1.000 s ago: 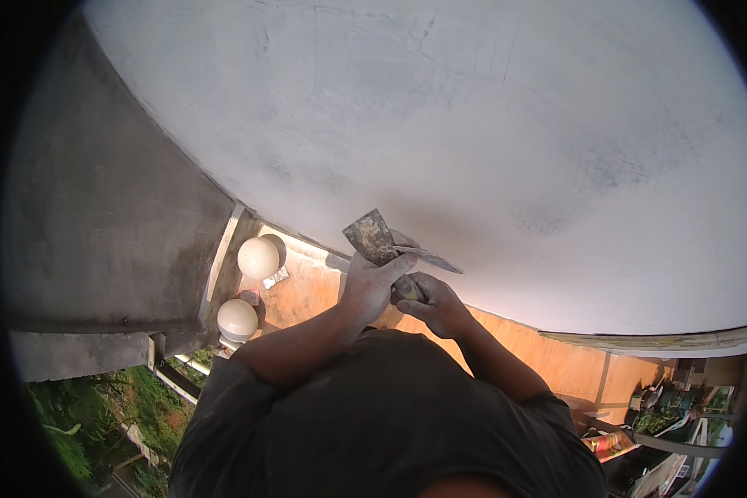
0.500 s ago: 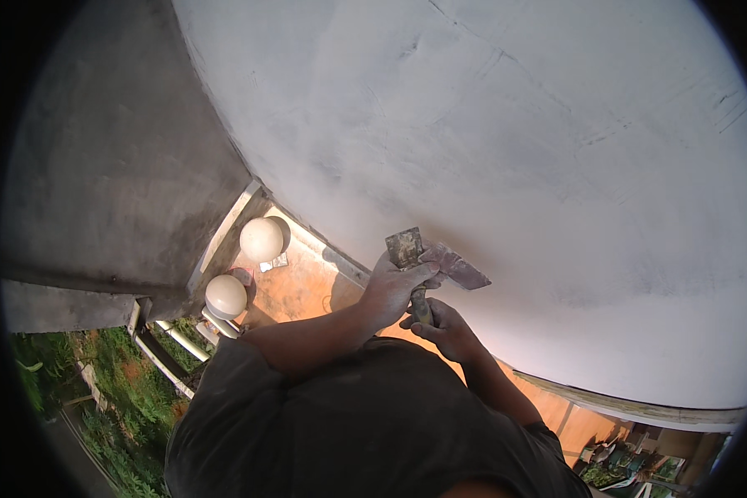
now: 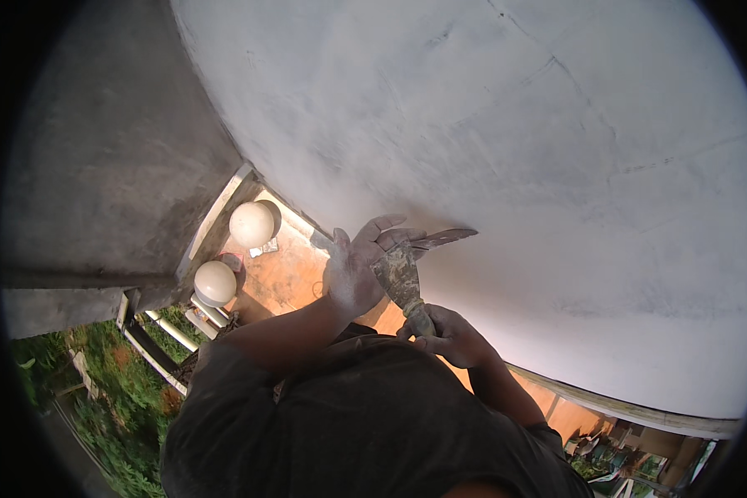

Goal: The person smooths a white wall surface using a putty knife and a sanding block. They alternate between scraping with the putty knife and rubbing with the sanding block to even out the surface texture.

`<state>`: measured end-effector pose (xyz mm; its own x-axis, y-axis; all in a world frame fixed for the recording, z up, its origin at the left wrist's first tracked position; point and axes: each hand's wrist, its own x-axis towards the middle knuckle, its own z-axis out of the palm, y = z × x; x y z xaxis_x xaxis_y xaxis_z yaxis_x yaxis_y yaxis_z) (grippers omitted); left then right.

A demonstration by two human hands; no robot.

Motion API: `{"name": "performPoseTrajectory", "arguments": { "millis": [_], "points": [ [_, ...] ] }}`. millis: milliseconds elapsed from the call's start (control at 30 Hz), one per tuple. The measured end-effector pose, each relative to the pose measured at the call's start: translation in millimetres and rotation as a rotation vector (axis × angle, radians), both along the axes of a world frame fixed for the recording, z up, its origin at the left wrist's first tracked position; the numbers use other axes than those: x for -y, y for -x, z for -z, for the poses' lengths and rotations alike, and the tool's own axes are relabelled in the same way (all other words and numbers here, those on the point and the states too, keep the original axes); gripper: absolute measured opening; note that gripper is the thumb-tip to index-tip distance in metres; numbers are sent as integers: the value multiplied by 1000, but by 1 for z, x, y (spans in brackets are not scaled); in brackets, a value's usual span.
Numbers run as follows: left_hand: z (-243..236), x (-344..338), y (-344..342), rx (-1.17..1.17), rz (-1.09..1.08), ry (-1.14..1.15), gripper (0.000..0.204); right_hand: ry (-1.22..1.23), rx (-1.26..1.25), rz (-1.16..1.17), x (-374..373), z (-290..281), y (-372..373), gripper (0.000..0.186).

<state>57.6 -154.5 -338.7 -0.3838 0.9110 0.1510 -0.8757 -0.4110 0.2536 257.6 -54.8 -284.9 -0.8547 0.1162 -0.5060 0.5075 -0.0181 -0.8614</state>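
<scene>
Your right hand (image 3: 458,339): closed about the handle of a broad, stained scraper (image 3: 401,275), whose blade lay tilted across your other palm. Your left hand (image 3: 355,278): palm turned up, dusted pale, thumb and fingers spread, touching the scraper's blade; whether those fingers also gripped anything could not be told. Second blade (image 3: 446,238): thin, dark, jutting past your left fingers toward the wall, its near end hidden. State of the work, as judged: partial. The large white wall (image 3: 556,207) in front of you bore a pale covering over most of its face, smoothest-looking near your hands; a long dark crack (image 3: 554,60) and streaky grey patches showed in its upper part, and these seemed to be what was left. Residue coated the scraper's blade, and neither blade plainly touched the wall. Obstructions: your forearms and dark shirt (image 3: 365,415) hid much of the ground below, and the crossed tools screened part of your left palm. Surroundings, left: a dark grey wall (image 3: 108,149), bare of white; two cream globes, one higher (image 3: 251,224), one lower (image 3: 215,284), near the corner; a pale flat item (image 3: 264,248), kind unclear, beside the higher globe, over an orange floor (image 3: 286,274). Farther left: a pale pipe (image 3: 173,332) and greenery (image 3: 124,398). Lower right: a ledge (image 3: 622,407) along the wall's foot, then mixed clutter (image 3: 614,452), too small to itemise.
</scene>
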Motion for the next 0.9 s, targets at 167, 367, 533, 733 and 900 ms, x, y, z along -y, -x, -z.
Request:
{"name": "performPoseTrajectory", "arguments": {
  "millis": [167,367,533,733,900],
  "points": [
    [5,15,13,-289,-76,86,61,15,-286,110,-4,-24,-18,40],
    [1,15,-15,-630,-208,498,28,-268,-366,341,-9,-39,-64,32],
    [-23,-7,-65,-773,-416,480,14,-503,-495,589,-15,-31,-120,37],
    [-69,-77,-136,-943,-826,376,17,-622,-597,737,-41,-30,-205,33],
    [-94,-157,-174,-1151,-1457,143,19,-660,-675,735,-60,-21,-251,36]
  ]
}}
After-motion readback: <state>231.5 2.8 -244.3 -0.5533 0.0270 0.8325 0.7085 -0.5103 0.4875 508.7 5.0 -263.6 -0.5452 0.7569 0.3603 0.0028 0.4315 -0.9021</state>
